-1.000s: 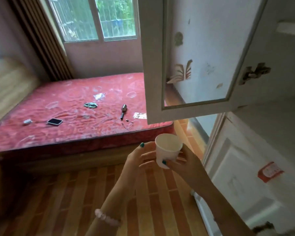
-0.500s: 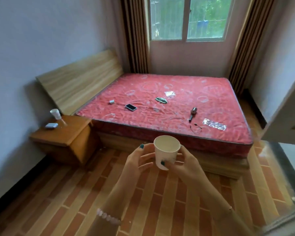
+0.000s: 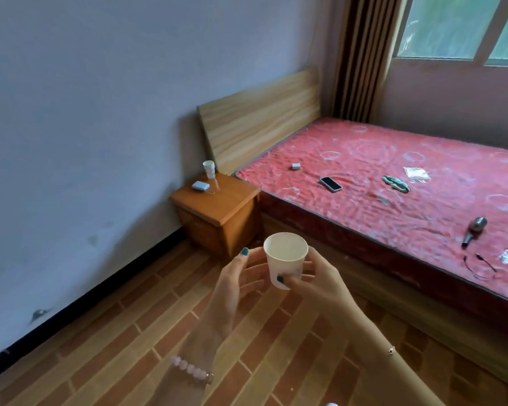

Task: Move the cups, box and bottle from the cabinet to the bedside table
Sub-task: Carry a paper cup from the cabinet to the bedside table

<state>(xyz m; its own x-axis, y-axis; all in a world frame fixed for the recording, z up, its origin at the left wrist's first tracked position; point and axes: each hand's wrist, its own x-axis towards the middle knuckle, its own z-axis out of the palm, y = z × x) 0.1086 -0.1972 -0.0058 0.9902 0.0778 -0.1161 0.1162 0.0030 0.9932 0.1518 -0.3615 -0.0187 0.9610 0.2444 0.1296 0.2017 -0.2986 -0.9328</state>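
The right grip (image 3: 320, 284) is clamped round an upright white paper cup (image 3: 285, 259) above the floor (image 3: 123, 347) — the left grip (image 3: 235, 284), fingers loose, just beside it — well apart from the bedside worktop (image 3: 229, 202), whose wall-side edge carries another cup (image 3: 209, 169) and a box (image 3: 200, 186).

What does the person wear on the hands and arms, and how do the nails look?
Both forearms are bare, no sleeves in view. The left hand has a bracelet of pale pink beads at the wrist; the right hand has a thin chain with a small charm. The nails are painted dark teal.
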